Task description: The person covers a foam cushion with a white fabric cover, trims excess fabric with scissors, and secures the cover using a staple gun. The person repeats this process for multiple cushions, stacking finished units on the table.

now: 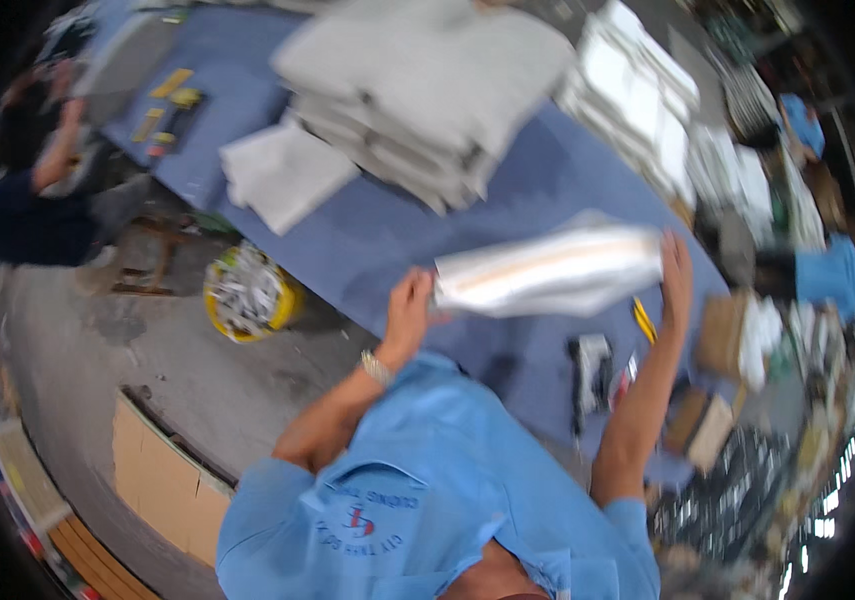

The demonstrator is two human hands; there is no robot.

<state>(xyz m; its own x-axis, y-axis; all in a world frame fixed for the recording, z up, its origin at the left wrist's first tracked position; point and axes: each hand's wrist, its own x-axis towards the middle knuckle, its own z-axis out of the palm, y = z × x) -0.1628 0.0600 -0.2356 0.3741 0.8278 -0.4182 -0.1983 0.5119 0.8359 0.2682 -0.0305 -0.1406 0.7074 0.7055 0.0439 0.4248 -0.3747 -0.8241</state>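
Over the blue worktop (377,250), one white piece (552,270) is now gripped by curled left hand (410,305) and right hand (677,268), the far side blocked by one grey stack (417,90).

White sheet (537,285) with pale orange stripe (552,258), blue table (372,240)

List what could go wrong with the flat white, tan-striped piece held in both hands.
The flat white, tan-striped piece might catch on the slim yellow tool near the right hand. Held at its ends by the right and left hand, its middle might sag or crease. The pale grey, folded stack looks uneven and might slip if bumped.
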